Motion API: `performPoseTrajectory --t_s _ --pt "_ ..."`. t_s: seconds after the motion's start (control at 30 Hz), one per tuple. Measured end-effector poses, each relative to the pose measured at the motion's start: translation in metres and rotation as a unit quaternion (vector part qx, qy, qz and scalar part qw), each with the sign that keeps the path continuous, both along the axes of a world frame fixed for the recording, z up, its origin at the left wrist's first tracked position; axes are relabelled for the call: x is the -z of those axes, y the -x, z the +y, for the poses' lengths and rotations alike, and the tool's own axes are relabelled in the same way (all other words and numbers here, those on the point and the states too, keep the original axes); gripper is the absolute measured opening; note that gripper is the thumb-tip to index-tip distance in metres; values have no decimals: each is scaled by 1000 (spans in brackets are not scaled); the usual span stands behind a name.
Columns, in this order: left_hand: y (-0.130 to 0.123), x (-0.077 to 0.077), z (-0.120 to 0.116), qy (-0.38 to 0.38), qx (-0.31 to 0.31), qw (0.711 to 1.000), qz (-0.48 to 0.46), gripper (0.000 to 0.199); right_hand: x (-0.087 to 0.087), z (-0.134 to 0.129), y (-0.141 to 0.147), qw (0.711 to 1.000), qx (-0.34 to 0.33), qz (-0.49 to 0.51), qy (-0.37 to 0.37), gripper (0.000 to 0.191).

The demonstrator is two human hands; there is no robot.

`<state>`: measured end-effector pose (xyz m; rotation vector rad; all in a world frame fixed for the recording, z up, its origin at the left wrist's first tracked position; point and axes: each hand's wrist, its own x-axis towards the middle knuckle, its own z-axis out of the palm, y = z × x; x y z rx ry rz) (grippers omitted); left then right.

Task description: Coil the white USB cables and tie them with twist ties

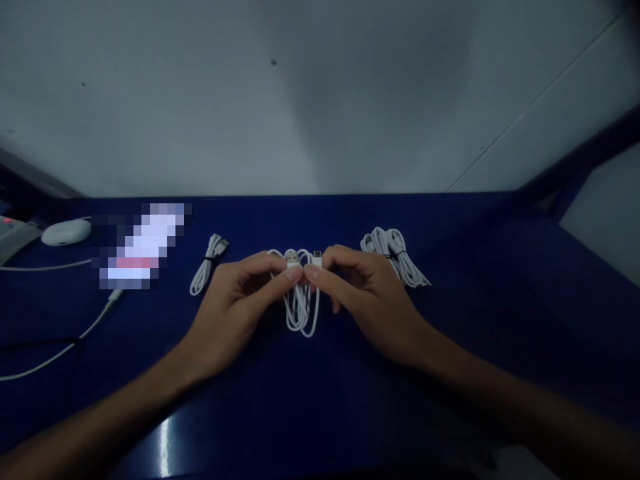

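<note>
A coiled white USB cable (299, 310) hangs between my two hands at the middle of the view, its loops dangling below the fingers. My left hand (250, 287) pinches it near the USB plug, thumb on top, with the metal end pointing away from me. The other plug, close beside, is pinched between thumb and fingers of my right hand (363, 287). Left of my left hand lies a bundled white cable (203, 275) with a black tie. Several more tied white cables (400, 253) lie just beyond my right hand, which partly covers them.
On the left, a phone with a blurred-out screen (145, 243) lies with a white charging cord (95, 327) plugged in. Near it sit a white earbud case (66, 232) and a pale box (17, 237). A grey wall (200, 120) rises behind the blue table (310, 400).
</note>
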<state>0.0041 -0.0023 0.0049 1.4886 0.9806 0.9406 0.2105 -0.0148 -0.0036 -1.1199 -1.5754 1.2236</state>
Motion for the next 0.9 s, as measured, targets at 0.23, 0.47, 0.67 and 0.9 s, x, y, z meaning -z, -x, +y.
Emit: performPoseTrajectory --t_s 0.23,0.47,0.67,0.9 --pt "1 2 -1 7 3 1000 0 22 0 1 0 1000 3 2 -3 43" --pt "0 1 0 10 8 1000 -6 24 1 1 0 1000 2 3 -4 40" --pt "0 1 -1 18 13 1000 -8 23 2 1 0 1000 -1 5 -4 41" --pt "0 2 0 12 14 1000 -6 23 1 1 1 1000 3 3 -3 40"
